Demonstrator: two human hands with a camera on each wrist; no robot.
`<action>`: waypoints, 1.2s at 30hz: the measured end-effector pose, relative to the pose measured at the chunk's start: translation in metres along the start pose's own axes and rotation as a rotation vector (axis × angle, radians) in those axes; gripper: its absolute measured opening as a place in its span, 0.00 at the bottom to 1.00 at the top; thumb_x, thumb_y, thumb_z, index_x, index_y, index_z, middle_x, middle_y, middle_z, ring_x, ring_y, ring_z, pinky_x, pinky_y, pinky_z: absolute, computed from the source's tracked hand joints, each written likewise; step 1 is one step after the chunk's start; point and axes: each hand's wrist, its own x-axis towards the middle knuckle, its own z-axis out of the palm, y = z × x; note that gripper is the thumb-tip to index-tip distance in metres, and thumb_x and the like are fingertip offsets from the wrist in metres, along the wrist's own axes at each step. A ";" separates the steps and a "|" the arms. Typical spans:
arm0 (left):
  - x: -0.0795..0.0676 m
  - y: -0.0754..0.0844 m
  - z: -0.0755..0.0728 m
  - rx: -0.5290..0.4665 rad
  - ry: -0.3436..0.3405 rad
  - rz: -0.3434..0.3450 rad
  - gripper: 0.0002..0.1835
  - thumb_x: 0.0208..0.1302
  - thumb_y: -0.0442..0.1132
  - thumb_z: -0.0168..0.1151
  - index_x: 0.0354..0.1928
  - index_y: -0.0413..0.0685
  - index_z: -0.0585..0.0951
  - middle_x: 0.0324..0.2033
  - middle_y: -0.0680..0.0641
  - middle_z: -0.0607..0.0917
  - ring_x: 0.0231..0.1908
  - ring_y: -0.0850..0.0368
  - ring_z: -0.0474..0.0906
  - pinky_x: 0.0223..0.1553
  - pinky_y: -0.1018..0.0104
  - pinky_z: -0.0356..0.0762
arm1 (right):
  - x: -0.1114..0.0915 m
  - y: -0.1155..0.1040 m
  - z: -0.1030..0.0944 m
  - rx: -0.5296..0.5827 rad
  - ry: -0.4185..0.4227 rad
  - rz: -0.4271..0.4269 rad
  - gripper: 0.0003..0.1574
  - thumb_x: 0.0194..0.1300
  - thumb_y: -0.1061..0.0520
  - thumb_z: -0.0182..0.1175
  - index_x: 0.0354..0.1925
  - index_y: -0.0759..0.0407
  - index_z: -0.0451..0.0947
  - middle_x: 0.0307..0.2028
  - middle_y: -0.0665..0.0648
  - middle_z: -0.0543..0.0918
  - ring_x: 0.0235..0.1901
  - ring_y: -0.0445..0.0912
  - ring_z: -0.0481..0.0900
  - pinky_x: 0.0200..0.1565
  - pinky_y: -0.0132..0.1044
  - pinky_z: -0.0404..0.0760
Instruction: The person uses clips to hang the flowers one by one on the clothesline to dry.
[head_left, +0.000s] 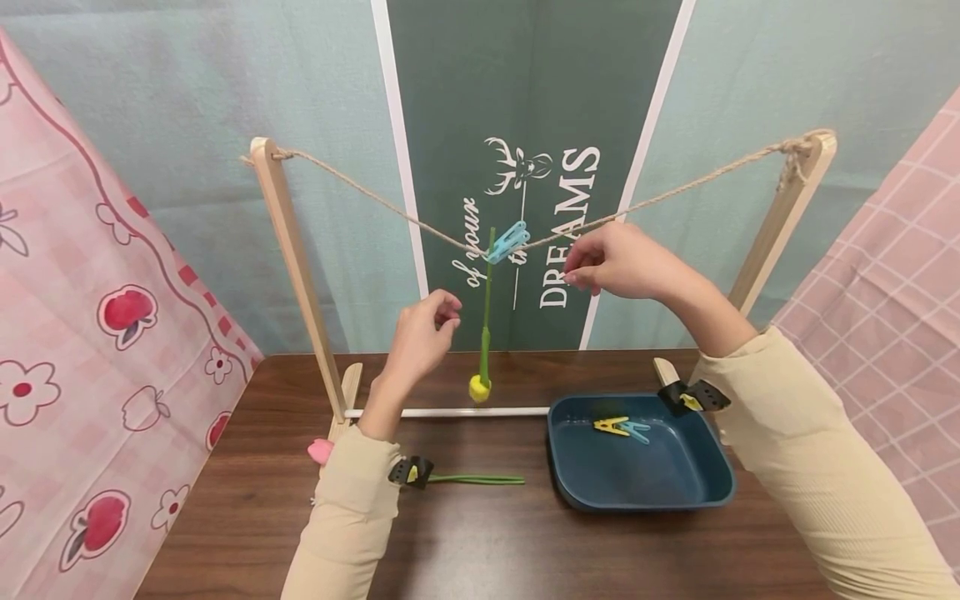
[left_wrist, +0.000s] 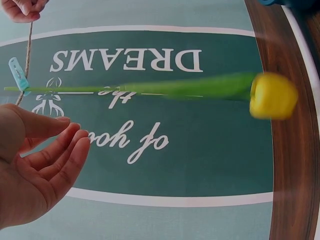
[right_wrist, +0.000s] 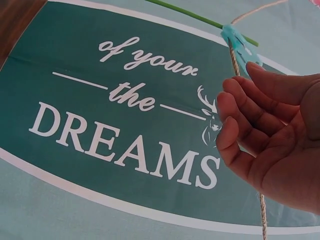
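Basically vertical: the yellow flower [head_left: 485,350] hangs upside down, bloom at the bottom, stem end up, clipped by a blue clothespin [head_left: 508,242] at the low point of the rope [right_wrist: 263,215]. Left hand [head_left: 422,337] is beside the stem, fingers loosely bent, grasping nothing. Right hand [head_left: 622,262] is raised right of the clothespin, fingers bent inward, also released; rope contact unclear. Count: one hanging flower, one clothespin on the rope, two clips [head_left: 611,426] in one basin [head_left: 637,483].
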 end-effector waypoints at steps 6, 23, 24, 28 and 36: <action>-0.001 -0.002 0.000 0.010 -0.002 0.007 0.06 0.57 0.26 0.58 0.37 0.38 0.78 0.29 0.44 0.82 0.31 0.51 0.78 0.36 0.59 0.73 | -0.001 0.002 0.000 -0.003 -0.008 0.005 0.05 0.59 0.63 0.59 0.34 0.65 0.79 0.21 0.55 0.79 0.23 0.48 0.76 0.27 0.40 0.71; -0.021 -0.031 0.014 0.072 -0.133 -0.086 0.04 0.56 0.30 0.60 0.34 0.41 0.78 0.24 0.50 0.80 0.27 0.56 0.74 0.32 0.62 0.72 | -0.002 0.004 0.002 0.010 -0.028 0.014 0.07 0.59 0.62 0.59 0.36 0.65 0.79 0.23 0.53 0.80 0.23 0.46 0.77 0.28 0.39 0.71; -0.023 -0.033 0.016 0.084 -0.149 -0.092 0.03 0.56 0.30 0.60 0.34 0.41 0.78 0.23 0.50 0.80 0.26 0.56 0.74 0.32 0.62 0.71 | -0.002 0.004 0.002 0.012 -0.030 0.014 0.07 0.60 0.62 0.59 0.36 0.65 0.79 0.23 0.53 0.80 0.23 0.46 0.77 0.28 0.39 0.71; -0.030 -0.042 0.020 0.123 -0.210 -0.108 0.03 0.55 0.32 0.62 0.32 0.42 0.78 0.21 0.51 0.77 0.24 0.57 0.72 0.30 0.63 0.69 | -0.003 0.005 0.003 0.012 -0.030 0.015 0.06 0.59 0.61 0.60 0.35 0.64 0.80 0.22 0.53 0.80 0.22 0.45 0.76 0.27 0.39 0.70; -0.044 -0.056 0.028 0.132 -0.306 -0.170 0.04 0.53 0.32 0.64 0.29 0.43 0.77 0.19 0.52 0.75 0.21 0.59 0.70 0.25 0.66 0.68 | -0.006 0.013 0.008 0.024 -0.032 0.033 0.05 0.59 0.61 0.60 0.32 0.63 0.80 0.21 0.53 0.79 0.22 0.47 0.76 0.28 0.40 0.70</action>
